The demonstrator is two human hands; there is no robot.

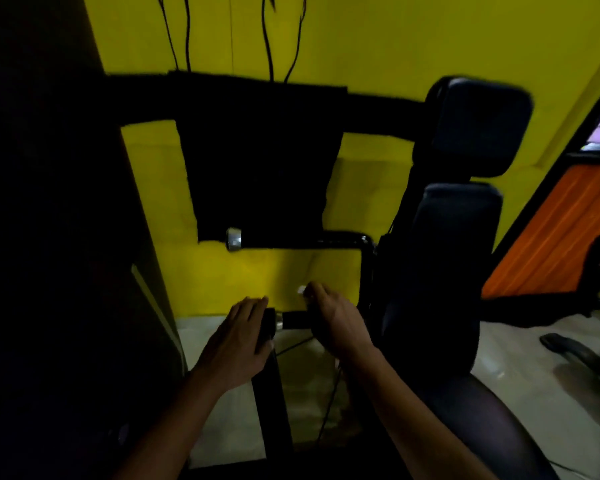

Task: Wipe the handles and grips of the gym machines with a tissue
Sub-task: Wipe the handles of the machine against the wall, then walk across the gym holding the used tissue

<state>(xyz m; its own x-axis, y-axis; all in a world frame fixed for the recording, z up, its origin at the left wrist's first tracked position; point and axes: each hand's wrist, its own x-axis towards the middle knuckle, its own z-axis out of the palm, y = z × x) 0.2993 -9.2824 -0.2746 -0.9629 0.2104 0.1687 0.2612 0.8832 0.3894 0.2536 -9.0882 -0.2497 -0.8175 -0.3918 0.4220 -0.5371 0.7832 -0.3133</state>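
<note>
Wiping is under way on the lower handle (293,320) of a dark gym machine (260,161) against a yellow wall (361,39), low in my head view. My right hand (336,323) is curled over the handle's black grip at about 5 o'clock from frame centre, and a small white scrap at its fingertips looks like the tissue (301,289), most of it hidden under the hand. My left hand (241,336) lies with straight, relaxed fingers against the black end piece at about 7 o'clock, just beside the chrome collar (278,321), steadying and not grasping. I judge the job to be in its early or middle stretch: this one grip is being rubbed now, while the upper handle with its chrome cap (234,239), at 12 o'clock from my hands, waits untouched by either hand. Whether it is already clean I cannot tell. Padded black rests (478,126) stand at 2 o'clock, an orange panel (548,230) at 3 o'clock, and pale floor (232,427) shows at 6 o'clock. No bin, box or other container appears in view, so there is nothing to report of contents.
</note>
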